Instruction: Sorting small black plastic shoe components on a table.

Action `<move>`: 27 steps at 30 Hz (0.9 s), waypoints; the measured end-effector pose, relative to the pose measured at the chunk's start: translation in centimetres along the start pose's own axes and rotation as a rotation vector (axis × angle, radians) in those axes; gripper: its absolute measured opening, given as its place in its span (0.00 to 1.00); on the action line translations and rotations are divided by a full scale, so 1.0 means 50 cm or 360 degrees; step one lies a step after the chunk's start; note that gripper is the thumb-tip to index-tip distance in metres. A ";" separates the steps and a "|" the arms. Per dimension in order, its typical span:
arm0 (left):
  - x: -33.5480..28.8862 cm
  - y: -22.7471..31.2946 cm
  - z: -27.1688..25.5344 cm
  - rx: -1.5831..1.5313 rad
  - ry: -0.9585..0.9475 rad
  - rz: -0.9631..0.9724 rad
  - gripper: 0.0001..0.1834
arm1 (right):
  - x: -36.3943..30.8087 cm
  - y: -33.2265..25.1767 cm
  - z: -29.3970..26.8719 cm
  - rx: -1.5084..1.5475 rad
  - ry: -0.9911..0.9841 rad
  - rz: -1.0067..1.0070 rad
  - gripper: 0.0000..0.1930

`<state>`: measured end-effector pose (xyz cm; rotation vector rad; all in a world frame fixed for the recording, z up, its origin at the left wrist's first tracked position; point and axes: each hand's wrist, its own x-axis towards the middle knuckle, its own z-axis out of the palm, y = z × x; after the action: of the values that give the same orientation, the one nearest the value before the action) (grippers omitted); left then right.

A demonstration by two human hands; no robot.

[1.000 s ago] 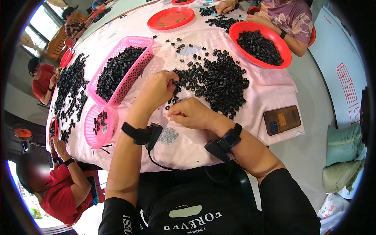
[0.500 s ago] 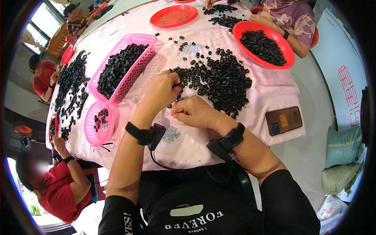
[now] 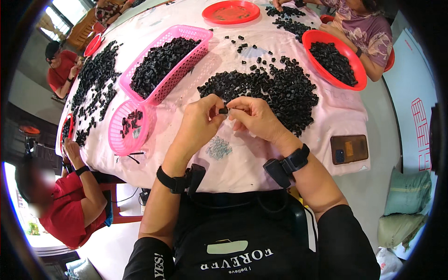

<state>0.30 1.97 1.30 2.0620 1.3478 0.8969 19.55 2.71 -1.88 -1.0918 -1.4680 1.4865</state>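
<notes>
My left grip (image 3: pixel 201 117): drawn back from the edge of the black heap (image 3: pixel 281 93) within the last half-second, now pinching one small black piece (image 3: pixel 223 111) above the tabletop (image 3: pixel 252 163). My right grip (image 3: pixel 256 115): fingertips bent in beside that piece, whether grasping I cannot tell; two-handed handling seems under way.

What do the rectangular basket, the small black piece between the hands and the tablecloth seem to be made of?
Rectangular basket: likely moulded plastic, smooth-looking; regular holes pierce its wall.
Small black piece: perhaps plastic or rubber; finish too small to judge.
Tablecloth: probably matte fabric, given its soft creases, though possibly coated.
</notes>
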 end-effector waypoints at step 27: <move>-0.075 -0.027 -0.032 -0.0039 -0.0232 -0.0278 0.05 | 0.015 0.027 -0.005 0.0063 0.0183 -0.0223 0.07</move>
<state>-2.78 -0.91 0.42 1.9170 1.4049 0.6719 19.58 3.42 -3.25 -1.0129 -1.4001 1.3282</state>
